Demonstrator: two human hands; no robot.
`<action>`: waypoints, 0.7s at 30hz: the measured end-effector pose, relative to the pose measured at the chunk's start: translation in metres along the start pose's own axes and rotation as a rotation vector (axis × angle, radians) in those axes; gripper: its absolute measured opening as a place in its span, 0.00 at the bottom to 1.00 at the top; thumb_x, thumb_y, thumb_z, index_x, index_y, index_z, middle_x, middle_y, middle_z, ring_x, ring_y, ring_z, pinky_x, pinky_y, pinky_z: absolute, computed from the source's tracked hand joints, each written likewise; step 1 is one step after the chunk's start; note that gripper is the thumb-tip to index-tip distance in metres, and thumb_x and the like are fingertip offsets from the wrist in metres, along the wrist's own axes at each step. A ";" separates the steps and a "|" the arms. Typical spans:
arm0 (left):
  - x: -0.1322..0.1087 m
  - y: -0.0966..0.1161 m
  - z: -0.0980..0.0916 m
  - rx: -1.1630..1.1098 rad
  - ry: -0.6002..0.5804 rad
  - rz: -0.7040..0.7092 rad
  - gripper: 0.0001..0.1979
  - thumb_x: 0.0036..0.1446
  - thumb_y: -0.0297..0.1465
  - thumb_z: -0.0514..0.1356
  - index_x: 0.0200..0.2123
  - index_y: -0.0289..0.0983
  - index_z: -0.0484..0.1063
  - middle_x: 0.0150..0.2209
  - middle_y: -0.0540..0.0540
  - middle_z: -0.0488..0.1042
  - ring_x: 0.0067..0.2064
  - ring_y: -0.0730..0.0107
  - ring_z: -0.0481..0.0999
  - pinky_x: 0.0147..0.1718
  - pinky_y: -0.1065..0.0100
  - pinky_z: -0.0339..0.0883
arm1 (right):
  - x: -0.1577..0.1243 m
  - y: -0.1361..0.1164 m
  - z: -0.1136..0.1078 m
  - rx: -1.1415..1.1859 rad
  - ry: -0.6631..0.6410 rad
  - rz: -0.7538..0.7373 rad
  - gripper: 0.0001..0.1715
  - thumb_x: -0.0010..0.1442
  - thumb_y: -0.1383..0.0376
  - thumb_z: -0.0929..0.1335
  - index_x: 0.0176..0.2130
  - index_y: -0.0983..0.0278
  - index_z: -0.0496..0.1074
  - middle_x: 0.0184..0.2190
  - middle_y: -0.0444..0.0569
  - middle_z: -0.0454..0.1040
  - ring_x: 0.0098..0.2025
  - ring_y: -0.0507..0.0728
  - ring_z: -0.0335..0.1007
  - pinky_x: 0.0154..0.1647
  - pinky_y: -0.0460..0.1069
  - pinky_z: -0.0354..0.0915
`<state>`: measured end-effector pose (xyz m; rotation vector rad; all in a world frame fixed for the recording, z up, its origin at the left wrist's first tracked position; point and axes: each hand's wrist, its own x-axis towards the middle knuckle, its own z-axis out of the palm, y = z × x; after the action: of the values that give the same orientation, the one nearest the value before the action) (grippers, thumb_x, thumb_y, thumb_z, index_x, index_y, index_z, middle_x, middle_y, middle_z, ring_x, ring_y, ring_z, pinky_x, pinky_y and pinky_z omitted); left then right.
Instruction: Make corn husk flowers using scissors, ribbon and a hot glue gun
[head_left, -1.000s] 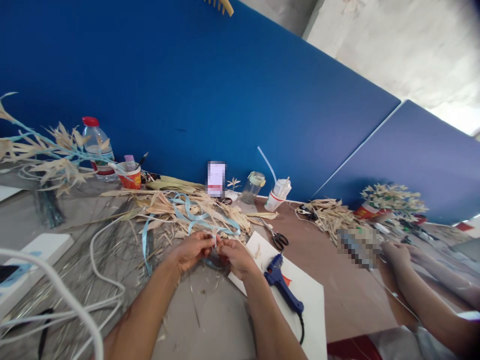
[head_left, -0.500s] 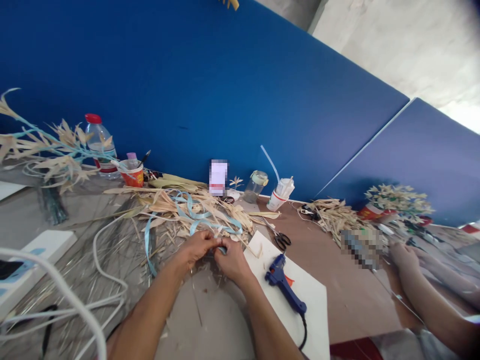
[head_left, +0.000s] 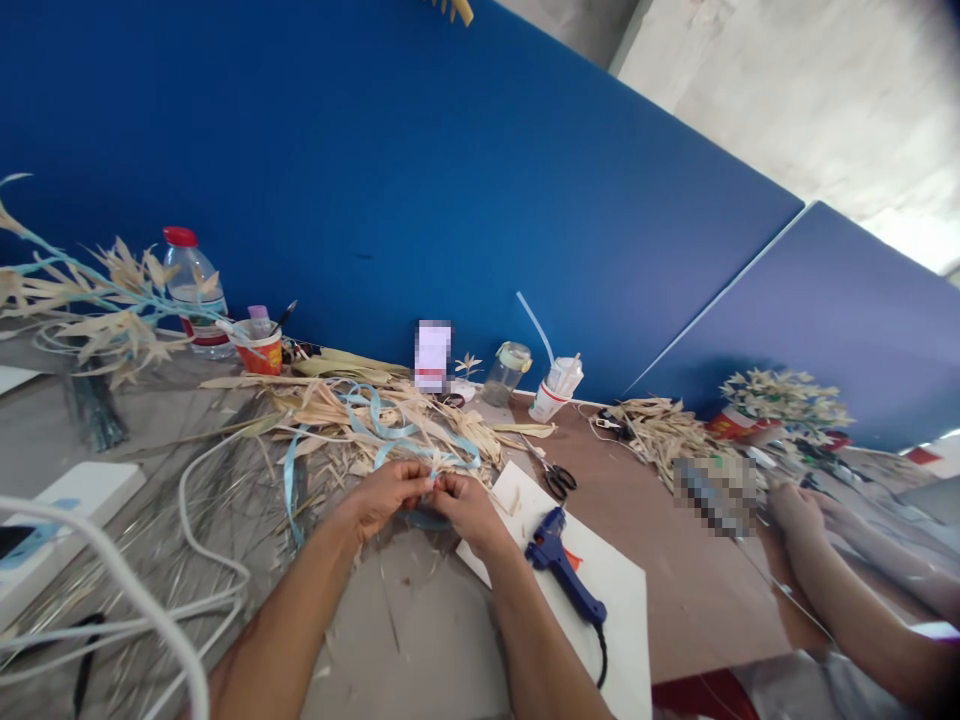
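Observation:
My left hand (head_left: pixel 396 490) and my right hand (head_left: pixel 463 503) meet fingertip to fingertip over the table, both pinched closed. Between them is the end of a light blue ribbon (head_left: pixel 429 519), part of which hangs below the fingers. A small pale piece, like a husk petal, seems to stick up from the fingertips, but its lower end is hidden. Just beyond lies a heap of dry corn husks (head_left: pixel 330 405) with more blue ribbon looped across it. Right of my right hand, a blue glue gun (head_left: pixel 562 565) rests on a white board (head_left: pixel 626 610).
Black-handled scissors (head_left: pixel 559 481) lie behind the board. White cables (head_left: pixel 196 540), a power strip (head_left: pixel 112 490) and thin wires spread over the left side. A bottle (head_left: pixel 196 290), paper cup (head_left: pixel 259 350), phone (head_left: pixel 433 352) and jar (head_left: pixel 507 375) line the blue partition. Another person's hands (head_left: pixel 799 515) are at the right.
My hands have shifted slightly, and my right fingers now pinch close against the left fingertips. A pale tip now shows above them. The whole view has drifted a little.

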<state>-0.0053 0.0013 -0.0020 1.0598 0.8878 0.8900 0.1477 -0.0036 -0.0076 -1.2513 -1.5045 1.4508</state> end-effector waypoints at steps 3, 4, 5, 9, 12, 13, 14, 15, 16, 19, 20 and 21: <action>0.002 -0.002 0.000 0.085 0.017 -0.005 0.18 0.38 0.43 0.67 0.21 0.36 0.66 0.19 0.55 0.61 0.23 0.77 0.55 0.24 0.70 0.45 | 0.002 0.004 0.000 0.011 0.009 0.019 0.11 0.44 0.60 0.68 0.20 0.63 0.63 0.17 0.37 0.57 0.22 0.48 0.47 0.25 0.46 0.46; 0.003 -0.002 0.000 0.112 0.025 -0.008 0.18 0.39 0.43 0.67 0.21 0.36 0.66 0.18 0.55 0.61 0.22 0.76 0.55 0.24 0.69 0.45 | 0.003 0.005 -0.001 0.024 0.006 0.028 0.11 0.43 0.60 0.69 0.19 0.63 0.63 0.17 0.37 0.57 0.22 0.48 0.46 0.25 0.46 0.45; 0.003 -0.002 0.000 0.133 0.034 -0.012 0.18 0.39 0.43 0.67 0.21 0.36 0.66 0.18 0.56 0.61 0.22 0.76 0.55 0.24 0.69 0.45 | 0.003 0.005 -0.002 0.047 -0.003 0.040 0.12 0.43 0.60 0.69 0.19 0.63 0.64 0.17 0.37 0.57 0.21 0.48 0.46 0.25 0.46 0.44; 0.003 -0.004 -0.001 0.134 0.064 -0.022 0.17 0.38 0.43 0.66 0.22 0.37 0.66 0.18 0.57 0.61 0.22 0.76 0.55 0.24 0.69 0.46 | 0.002 0.002 -0.005 0.179 -0.078 0.084 0.14 0.41 0.57 0.72 0.21 0.64 0.67 0.16 0.36 0.57 0.20 0.47 0.45 0.25 0.46 0.43; 0.004 -0.006 -0.002 0.107 0.073 -0.026 0.18 0.36 0.43 0.67 0.21 0.37 0.65 0.18 0.57 0.60 0.22 0.76 0.56 0.24 0.69 0.48 | 0.001 -0.001 -0.006 0.239 -0.082 0.102 0.13 0.40 0.58 0.73 0.22 0.64 0.69 0.16 0.37 0.60 0.20 0.47 0.47 0.25 0.46 0.44; 0.004 -0.006 -0.003 0.108 0.082 -0.032 0.19 0.36 0.44 0.67 0.20 0.37 0.64 0.17 0.57 0.60 0.22 0.76 0.56 0.24 0.69 0.48 | 0.000 -0.001 -0.006 0.243 -0.076 0.105 0.13 0.40 0.59 0.73 0.22 0.64 0.70 0.16 0.37 0.61 0.20 0.47 0.48 0.25 0.46 0.44; 0.004 -0.007 -0.003 0.113 0.094 -0.040 0.19 0.35 0.44 0.67 0.20 0.37 0.65 0.17 0.57 0.60 0.22 0.75 0.56 0.24 0.69 0.48 | 0.000 -0.002 -0.006 0.239 -0.070 0.107 0.12 0.40 0.59 0.73 0.22 0.64 0.70 0.16 0.37 0.61 0.20 0.47 0.48 0.25 0.46 0.44; 0.004 -0.007 -0.003 0.120 0.103 -0.051 0.19 0.35 0.45 0.68 0.20 0.37 0.65 0.17 0.57 0.61 0.22 0.75 0.56 0.24 0.69 0.48 | 0.000 -0.002 -0.005 0.230 -0.064 0.107 0.12 0.40 0.60 0.73 0.21 0.65 0.69 0.16 0.37 0.61 0.20 0.46 0.48 0.25 0.46 0.44; 0.004 -0.007 -0.003 0.125 0.109 -0.063 0.20 0.34 0.45 0.68 0.20 0.37 0.66 0.17 0.56 0.61 0.22 0.75 0.57 0.25 0.68 0.48 | 0.000 -0.002 -0.005 0.220 -0.059 0.106 0.12 0.39 0.60 0.73 0.21 0.65 0.69 0.16 0.37 0.61 0.20 0.46 0.48 0.25 0.46 0.45; 0.004 -0.005 -0.001 0.114 0.107 -0.088 0.20 0.33 0.44 0.69 0.20 0.36 0.68 0.17 0.55 0.63 0.23 0.75 0.58 0.25 0.68 0.49 | -0.001 -0.003 -0.004 0.200 -0.050 0.105 0.13 0.38 0.61 0.74 0.20 0.64 0.69 0.16 0.37 0.62 0.20 0.46 0.49 0.25 0.46 0.45; 0.003 -0.004 0.000 0.105 0.104 -0.090 0.20 0.33 0.44 0.69 0.20 0.36 0.68 0.18 0.55 0.64 0.22 0.75 0.58 0.25 0.68 0.49 | -0.001 -0.004 -0.004 0.197 -0.049 0.107 0.13 0.37 0.60 0.74 0.20 0.64 0.69 0.15 0.37 0.62 0.20 0.46 0.49 0.25 0.46 0.45; 0.003 -0.003 0.000 0.098 0.105 -0.090 0.19 0.33 0.44 0.69 0.20 0.35 0.69 0.18 0.55 0.64 0.22 0.75 0.58 0.25 0.68 0.49 | -0.001 -0.004 -0.004 0.192 -0.050 0.111 0.13 0.37 0.60 0.74 0.20 0.64 0.69 0.15 0.37 0.62 0.20 0.46 0.49 0.25 0.46 0.46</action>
<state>-0.0034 0.0030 -0.0051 1.0564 1.0677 0.8393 0.1507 -0.0032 -0.0033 -1.2047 -1.3098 1.6678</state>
